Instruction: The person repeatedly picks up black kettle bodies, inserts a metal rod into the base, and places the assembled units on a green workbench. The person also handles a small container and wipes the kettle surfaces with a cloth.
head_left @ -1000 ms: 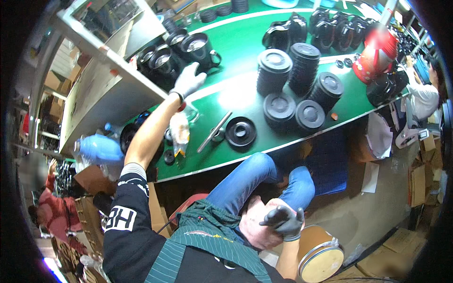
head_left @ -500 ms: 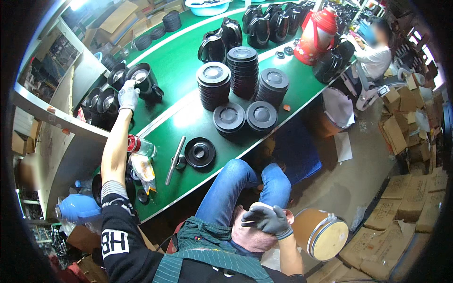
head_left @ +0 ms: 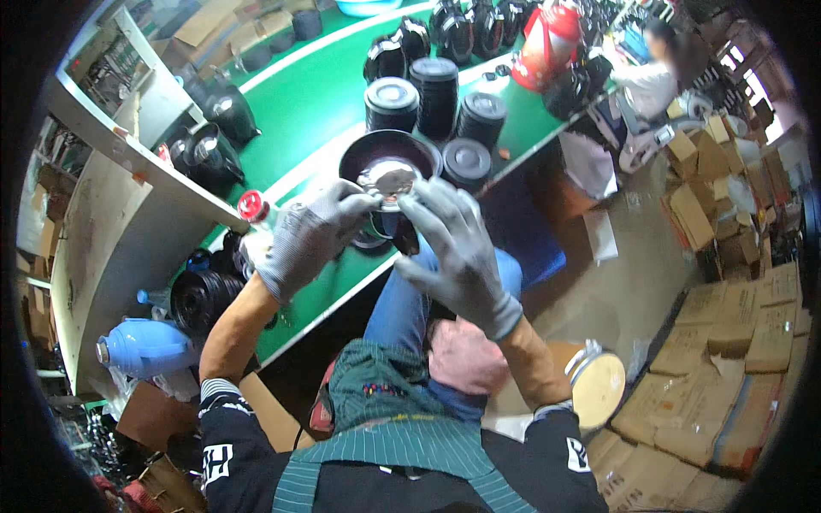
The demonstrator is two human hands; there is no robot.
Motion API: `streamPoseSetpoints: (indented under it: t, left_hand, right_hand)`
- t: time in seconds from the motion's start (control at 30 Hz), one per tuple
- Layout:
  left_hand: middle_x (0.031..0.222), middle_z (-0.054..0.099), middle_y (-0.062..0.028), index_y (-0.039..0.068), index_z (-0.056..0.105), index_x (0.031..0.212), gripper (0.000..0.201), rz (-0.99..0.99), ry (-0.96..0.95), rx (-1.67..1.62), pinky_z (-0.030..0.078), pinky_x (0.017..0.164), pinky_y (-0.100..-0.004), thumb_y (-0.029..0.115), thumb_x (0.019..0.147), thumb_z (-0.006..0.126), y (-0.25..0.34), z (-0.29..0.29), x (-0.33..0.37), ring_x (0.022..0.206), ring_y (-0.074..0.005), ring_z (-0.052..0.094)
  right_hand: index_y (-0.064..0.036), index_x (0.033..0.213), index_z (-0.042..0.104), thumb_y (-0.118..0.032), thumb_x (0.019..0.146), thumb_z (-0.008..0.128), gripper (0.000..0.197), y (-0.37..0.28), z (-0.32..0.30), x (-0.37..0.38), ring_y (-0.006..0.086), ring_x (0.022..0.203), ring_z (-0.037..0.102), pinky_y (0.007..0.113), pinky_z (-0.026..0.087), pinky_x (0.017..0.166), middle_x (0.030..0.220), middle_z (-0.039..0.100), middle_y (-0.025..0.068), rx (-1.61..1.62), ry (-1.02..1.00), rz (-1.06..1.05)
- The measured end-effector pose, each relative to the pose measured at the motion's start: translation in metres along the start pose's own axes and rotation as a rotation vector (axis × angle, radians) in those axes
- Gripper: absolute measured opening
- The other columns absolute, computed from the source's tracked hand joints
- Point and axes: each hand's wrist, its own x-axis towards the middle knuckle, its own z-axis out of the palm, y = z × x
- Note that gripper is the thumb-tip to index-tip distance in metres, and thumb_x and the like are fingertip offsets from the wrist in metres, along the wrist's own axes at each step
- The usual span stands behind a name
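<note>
In front of me, above the near edge of the green table, is a black jug body (head_left: 395,147), its wide mouth facing up toward me. A shiny silvery round surface shows inside, and a dark handle points toward me. My left hand (head_left: 315,229), in a grey glove, is closed at the near left of the rim, thumb and finger pinched there. My right hand (head_left: 462,252), also gloved, bends its fingertips onto the near right of the rim, with the thumb apart beside the handle. The fingers partly hide the contact with the jug.
Stacks of black round lids (head_left: 392,98) stand beyond the jug. More black jugs (head_left: 209,154) stand at the left, near a red-capped glass jar (head_left: 253,207). A red flask (head_left: 547,47) is farther back. A co-worker (head_left: 654,77) sits at far right; flattened cartons (head_left: 727,333) lie at right.
My left hand has come back from the jugs at the left with one black jug, now in front of me. My right hand has risen from my lap to the jug. The view has shifted.
</note>
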Motion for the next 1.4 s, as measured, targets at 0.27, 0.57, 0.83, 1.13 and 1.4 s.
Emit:
streamPoseSetpoints:
  t: [0.27, 0.57, 0.83, 1.13, 1.4]
  left_hand:
    - [0.108, 0.075, -0.0065, 0.013, 0.076, 0.117, 0.030, 0.228, 0.025, -0.100, 0.061, 0.079, -0.0398, 0.011, 0.087, 0.080, 0.079, 0.027, -0.038, 0.091, -0.0286, 0.074]
    - [0.142, 0.069, -0.0129, -0.004, 0.061, 0.147, 0.042, -0.965, 0.148, -1.213, 0.050, 0.113, -0.0356, 0.006, 0.106, 0.065, 0.007, 0.141, -0.177, 0.130, -0.0200, 0.064]
    - [0.165, 0.050, -0.0142, 0.010, 0.036, 0.168, 0.078, -0.629, -0.340, -2.187, 0.035, 0.129, -0.0482, 0.032, 0.102, 0.072, -0.015, 0.233, -0.260, 0.148, -0.0289, 0.051]
    - [0.156, 0.056, -0.0126, 0.006, 0.049, 0.157, 0.057, -0.461, -0.197, -0.975, 0.046, 0.120, -0.0469, 0.020, 0.104, 0.065, -0.027, 0.218, -0.230, 0.138, -0.0276, 0.058]
    - [0.166, 0.046, -0.0111, 0.007, 0.037, 0.166, 0.057, -0.483, -0.026, -1.482, 0.042, 0.125, -0.0421, 0.037, 0.118, 0.042, -0.039, 0.242, -0.233, 0.147, -0.0268, 0.050]
  right_hand:
    - [-0.0025, 0.107, 0.063, 0.000, 0.073, 0.080, 0.038, -0.018, -0.011, -0.076, 0.0420, 0.142, 0.056, 0.053, 0.047, 0.112, 0.147, 0.060, 0.0219, 0.006, -0.089, 0.146]
    - [-0.0012, 0.104, 0.073, 0.004, 0.072, 0.095, 0.039, -0.040, -0.021, -0.132, 0.0320, 0.132, 0.067, 0.043, 0.054, 0.109, 0.149, 0.064, 0.0252, 0.459, 0.184, 0.455]
    - [-0.0069, 0.110, 0.071, -0.005, 0.072, 0.095, 0.045, -0.057, -0.005, -0.133, 0.0407, 0.136, 0.065, 0.052, 0.051, 0.111, 0.146, 0.066, 0.0229, 0.590, -0.050, 0.346]
    - [-0.0073, 0.130, 0.072, -0.017, 0.081, 0.088, 0.052, -0.014, 0.015, -0.071, 0.0368, 0.136, 0.064, 0.062, 0.040, 0.114, 0.146, 0.067, 0.0174, 0.643, -0.345, 0.097]
    - [-0.0048, 0.158, 0.048, -0.055, 0.083, 0.086, 0.099, 0.246, 0.094, -0.026, 0.0473, 0.146, 0.046, 0.056, 0.040, 0.119, 0.152, 0.050, 0.0302, -0.333, -0.074, 0.508]
